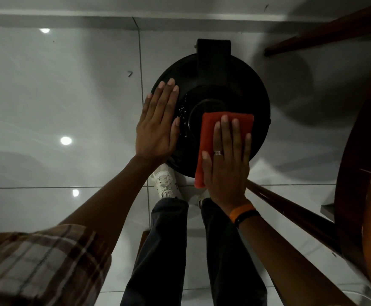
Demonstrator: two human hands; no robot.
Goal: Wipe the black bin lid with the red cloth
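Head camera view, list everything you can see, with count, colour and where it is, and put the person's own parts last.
Bin lid: one, black, round, centre of view on the bin, with a hinge block at its far edge.
Cloth: one, red, folded, lying on the near right part of the lid.
Floor: white glossy tiles, all around the bin, with lamp reflections.
Wooden furniture: brown, along the right edge, with legs or rails slanting in.
Shoe: one clearly seen, white, laced, just below the lid.
Trousers: dark, bottom centre.
Wristbands: orange and black, right wrist.
Ring: one, right hand.
Left hand: flat, open, on the lid's left edge.
Right hand: flat, pressing the cloth.
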